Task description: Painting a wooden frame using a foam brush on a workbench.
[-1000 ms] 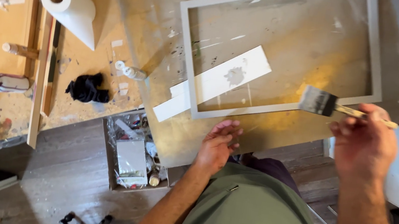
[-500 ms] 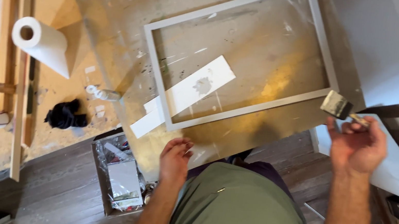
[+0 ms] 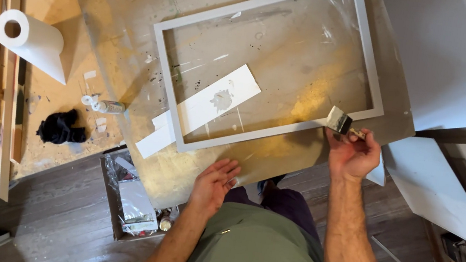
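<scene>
Right hand: the right hand [image 3: 354,155] has its fingers closed around the handle of a paintbrush [image 3: 340,122], at about 4 o'clock of the frame.
Paintbrush: its flat bristle head points toward 10 o'clock and lies at the lower right corner of the frame, touching or just over the rail; which of the two cannot be told.
Left hand: the left hand [image 3: 213,184] lies flat, fingers spread wide and holding nothing, on the near edge of the desk [image 3: 131,31] at 6 o'clock of the frame.
Frame: a pale grey rectangular frame [image 3: 161,72] lies flat on a clear plastic sheet [image 3: 111,4] that covers the desk, turned slightly so its long sides run from 8 to 2 o'clock.
White strip: a white strip [image 3: 213,101] with a grey smear lies slanted inside the frame and passes under its lower left corner.
Paper roll: a white paper roll [image 3: 33,42] lies on its side at 9 o'clock, well apart from the frame.
Black cloth: a crumpled black cloth [image 3: 60,127] lies at 8 o'clock, near a small bottle [image 3: 104,106] lying on its side.
Box: an open box [image 3: 129,198] of plastic-wrapped items sits on the floor, just beside the left forearm.
</scene>
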